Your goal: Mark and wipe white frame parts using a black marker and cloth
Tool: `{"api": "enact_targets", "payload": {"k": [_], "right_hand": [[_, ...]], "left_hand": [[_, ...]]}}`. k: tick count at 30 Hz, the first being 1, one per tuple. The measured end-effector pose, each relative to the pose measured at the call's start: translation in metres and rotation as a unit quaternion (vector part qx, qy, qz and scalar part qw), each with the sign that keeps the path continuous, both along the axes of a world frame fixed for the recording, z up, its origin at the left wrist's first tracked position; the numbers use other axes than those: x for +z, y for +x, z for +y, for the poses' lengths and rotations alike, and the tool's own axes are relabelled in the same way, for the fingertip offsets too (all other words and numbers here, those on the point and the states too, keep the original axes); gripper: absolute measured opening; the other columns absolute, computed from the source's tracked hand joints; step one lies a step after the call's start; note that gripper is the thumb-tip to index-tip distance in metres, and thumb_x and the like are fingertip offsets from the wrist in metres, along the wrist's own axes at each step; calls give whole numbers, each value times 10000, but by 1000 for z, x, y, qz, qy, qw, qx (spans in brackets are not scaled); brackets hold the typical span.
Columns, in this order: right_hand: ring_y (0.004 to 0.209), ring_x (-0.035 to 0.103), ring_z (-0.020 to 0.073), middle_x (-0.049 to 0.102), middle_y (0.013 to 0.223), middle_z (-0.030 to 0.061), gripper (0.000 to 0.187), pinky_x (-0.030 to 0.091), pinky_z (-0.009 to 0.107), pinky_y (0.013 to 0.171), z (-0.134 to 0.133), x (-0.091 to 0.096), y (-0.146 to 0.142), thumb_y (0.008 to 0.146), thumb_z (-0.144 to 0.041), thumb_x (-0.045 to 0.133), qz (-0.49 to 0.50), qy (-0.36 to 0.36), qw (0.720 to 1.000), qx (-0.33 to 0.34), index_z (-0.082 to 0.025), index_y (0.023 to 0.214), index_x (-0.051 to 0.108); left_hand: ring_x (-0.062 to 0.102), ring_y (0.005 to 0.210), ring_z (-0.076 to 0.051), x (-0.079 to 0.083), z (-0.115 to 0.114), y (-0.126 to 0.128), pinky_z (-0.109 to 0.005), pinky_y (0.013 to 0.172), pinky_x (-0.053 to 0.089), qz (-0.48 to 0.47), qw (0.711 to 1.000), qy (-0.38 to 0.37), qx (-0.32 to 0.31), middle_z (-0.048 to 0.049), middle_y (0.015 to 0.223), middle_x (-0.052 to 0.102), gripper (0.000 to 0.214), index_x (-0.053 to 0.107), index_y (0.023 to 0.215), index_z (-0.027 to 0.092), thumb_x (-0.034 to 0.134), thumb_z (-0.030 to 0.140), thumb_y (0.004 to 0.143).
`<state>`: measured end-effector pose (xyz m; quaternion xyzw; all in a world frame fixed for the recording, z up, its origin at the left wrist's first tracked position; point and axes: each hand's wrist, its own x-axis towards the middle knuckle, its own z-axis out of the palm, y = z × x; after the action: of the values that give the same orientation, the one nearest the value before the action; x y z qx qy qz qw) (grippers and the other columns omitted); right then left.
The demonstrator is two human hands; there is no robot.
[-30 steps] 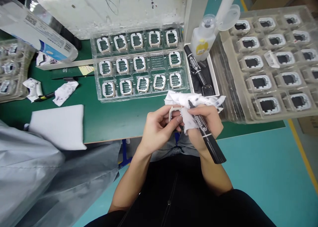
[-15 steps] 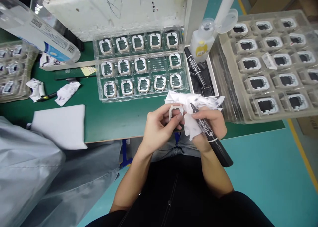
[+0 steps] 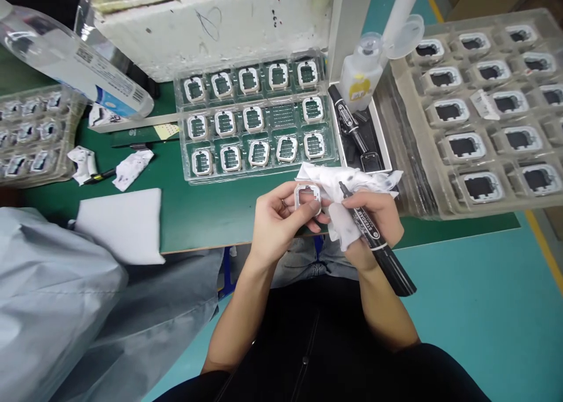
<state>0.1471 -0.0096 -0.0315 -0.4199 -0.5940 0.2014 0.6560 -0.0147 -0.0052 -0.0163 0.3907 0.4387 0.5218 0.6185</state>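
Observation:
Between the thumb and fingers of my left hand (image 3: 277,220) is a small white square frame (image 3: 301,189) with rounded corners, its opening facing up toward me. My right hand (image 3: 378,217) is closed around a black marker (image 3: 373,237), whose bare tip points up and left, apart from the frame. A crumpled white wipe (image 3: 343,226) is also tucked in the right hand. Just beyond my hands lies a stained white cloth (image 3: 373,181). Behind it, a clear plastic tray (image 3: 187,170) holds rows of similar frames, with one pocket vacant in the middle row.
Right of the tray, a small box (image 3: 382,138) holds another marker (image 3: 347,117) and a plastic bottle (image 3: 363,73). Stacked trays of frames (image 3: 444,205) rise at the right. A water bottle (image 3: 83,67) leans at the left, near a white pad (image 3: 121,223) and a person in grey (image 3: 57,290).
My left hand has turned the white frame so its opening faces me more, and shifted slightly left. The right hand keeps the marker and wipe. The whole view has shifted slightly.

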Motion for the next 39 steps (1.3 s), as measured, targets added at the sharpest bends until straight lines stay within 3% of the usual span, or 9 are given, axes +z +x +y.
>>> {"api": "enact_targets", "payload": {"k": [3, 9, 22, 30, 33, 39], "right_hand": [[644, 726, 168, 784, 850, -13, 111, 588, 312, 593, 0, 0, 1, 1027, -359, 798, 7, 4, 1000, 9, -273, 1091, 774], [589, 654, 169, 772, 846, 18, 394, 490, 332, 516, 1, 1, 2, 1068, -648, 709, 28, 33, 997, 65, -274, 1128, 814], [580, 659, 180, 758, 786, 12, 264, 479, 338, 515, 0, 7, 1, 1052, -496, 740, 29, 32, 998, 50, -259, 1074, 853], [594, 686, 173, 795, 807, 13, 180, 488, 317, 510, 0, 5, 4, 1052, -355, 704, 15, 38, 997, 67, -241, 1068, 844], [565, 674, 166, 797, 786, 5, 174, 482, 312, 492, 1, 8, 2, 1048, -367, 708, 15, 47, 997, 64, -248, 1037, 834], [554, 679, 188, 774, 746, 6, 192, 454, 338, 476, 0, 4, 4, 1023, -448, 747, 11, 29, 998, 55, -283, 1025, 845]], "left_hand": [[802, 646, -150, 0, 1, 0, -195, 526, 659, -10, 1000, 1, 3, -55, 903, 877, 289, 874, 1128, 175, 984, 329, 909], [815, 671, -154, 0, 1, 2, -209, 564, 676, -3, 1000, 2, 8, -74, 981, 902, 289, 870, 1141, 182, 977, 333, 920], [856, 813, -179, 6, -1, 12, -244, 664, 732, -11, 999, 47, 21, -51, 981, 893, 221, 873, 1142, 202, 948, 253, 940], [817, 738, -143, 1, -1, 13, -263, 708, 732, 23, 995, 90, 21, -36, 1000, 879, 198, 866, 1157, 215, 924, 253, 971], [802, 718, -143, 1, -1, 12, -277, 722, 731, 34, 996, 84, 17, -32, 966, 870, 208, 855, 1150, 210, 925, 291, 972], [862, 903, -219, 7, -2, 13, -329, 805, 747, 68, 996, 58, 27, -53, 1033, 880, 223, 860, 1128, 221, 935, 346, 959]]}}
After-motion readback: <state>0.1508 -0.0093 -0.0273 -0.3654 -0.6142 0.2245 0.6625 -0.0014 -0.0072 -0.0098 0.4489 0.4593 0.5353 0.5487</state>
